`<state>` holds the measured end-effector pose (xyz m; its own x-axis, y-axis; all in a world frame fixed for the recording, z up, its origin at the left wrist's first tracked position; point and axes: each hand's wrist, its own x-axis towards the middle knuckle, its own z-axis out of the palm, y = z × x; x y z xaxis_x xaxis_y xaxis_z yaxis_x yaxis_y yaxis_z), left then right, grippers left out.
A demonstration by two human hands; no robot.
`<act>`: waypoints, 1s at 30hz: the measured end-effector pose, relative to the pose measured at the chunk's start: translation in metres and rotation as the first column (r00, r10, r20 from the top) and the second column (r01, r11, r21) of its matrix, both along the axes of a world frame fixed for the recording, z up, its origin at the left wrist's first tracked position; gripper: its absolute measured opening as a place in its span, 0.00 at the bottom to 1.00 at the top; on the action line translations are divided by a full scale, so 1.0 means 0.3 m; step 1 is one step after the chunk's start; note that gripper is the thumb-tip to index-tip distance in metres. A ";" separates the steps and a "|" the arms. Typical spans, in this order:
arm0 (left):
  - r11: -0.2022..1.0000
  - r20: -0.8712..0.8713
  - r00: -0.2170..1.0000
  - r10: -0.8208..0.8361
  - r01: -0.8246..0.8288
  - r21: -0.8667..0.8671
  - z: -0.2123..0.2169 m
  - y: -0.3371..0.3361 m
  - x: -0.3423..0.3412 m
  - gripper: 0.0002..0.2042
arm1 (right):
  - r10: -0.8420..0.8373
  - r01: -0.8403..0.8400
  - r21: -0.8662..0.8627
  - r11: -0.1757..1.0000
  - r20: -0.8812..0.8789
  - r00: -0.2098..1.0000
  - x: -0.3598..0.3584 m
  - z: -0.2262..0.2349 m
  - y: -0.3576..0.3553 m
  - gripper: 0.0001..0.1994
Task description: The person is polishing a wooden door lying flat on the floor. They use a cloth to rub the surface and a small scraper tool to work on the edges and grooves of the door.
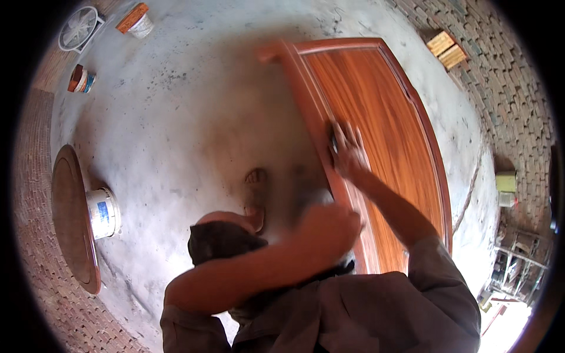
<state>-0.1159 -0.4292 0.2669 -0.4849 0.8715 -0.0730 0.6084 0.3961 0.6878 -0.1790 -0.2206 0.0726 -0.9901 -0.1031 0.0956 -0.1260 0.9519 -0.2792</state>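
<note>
My right hand (351,157) is resting fingers-out on the reddish-brown frame (309,97) of the wood-grain panel (376,117) ahead-right, probably steadying it; can't tell if it's gripping anything underneath. Left hand (332,228) is looking curled beside the frame, too blurry to tell around what.

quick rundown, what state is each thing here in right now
wooden panel: face up, shiny
right hand: fingers extended, on the panel
left hand: curled, motion-blurred, contact with the panel unclear
oval board: seems to rest on the white bucket
white bucket: partly hidden by the board, contents not visible
round fan: on or off, cannot tell
</note>
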 end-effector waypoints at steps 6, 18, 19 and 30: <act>0.940 0.139 0.957 -0.253 0.278 -0.200 0.015 -0.032 0.171 0.10 | 0.073 -0.073 0.018 0.997 0.007 0.997 -0.174 -0.032 -0.032 0.34; 0.961 0.081 0.965 -0.250 0.257 -0.102 0.009 -0.046 0.209 0.08 | 0.079 -0.077 0.095 0.993 -0.018 0.997 -0.666 -0.101 -0.026 0.35; 0.961 0.044 0.967 -0.251 0.255 -0.110 0.014 -0.041 0.200 0.08 | 0.057 -0.056 0.100 0.993 -0.009 0.998 -0.741 -0.098 -0.024 0.35; 0.972 -0.043 0.981 -0.190 0.181 -0.150 0.029 -0.031 0.177 0.09 | 0.004 0.000 0.090 0.996 -0.040 0.999 -0.935 -0.059 -0.044 0.30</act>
<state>-0.0627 -0.4386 0.2757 -0.3226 0.9288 -0.1822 0.7171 0.3655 0.5935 -0.4594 -0.2338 0.0549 -0.9854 -0.1149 0.1259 -0.1373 0.9727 -0.1868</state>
